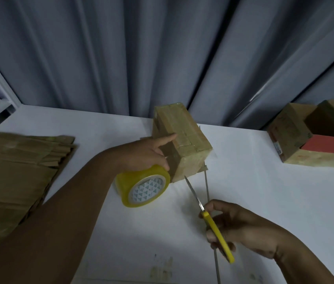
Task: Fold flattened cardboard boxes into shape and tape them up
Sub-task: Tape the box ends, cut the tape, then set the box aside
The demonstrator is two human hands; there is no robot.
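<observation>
A folded cardboard box (182,140) with tape strips on its top stands in the middle of the white table (264,201). My left hand (149,152) holds a yellow tape roll (143,186) against the box's left side, index finger stretched onto the box edge. A length of tape runs from the roll onto the box's near corner. My right hand (242,228) grips yellow-handled scissors (209,214); their blades are spread and point up at the box's lower corner.
A stack of flattened cardboard boxes (16,173) lies at the left. At the far right stands an open cardboard box (305,140) with a red item (324,144) inside. A grey curtain (162,54) hangs behind the table.
</observation>
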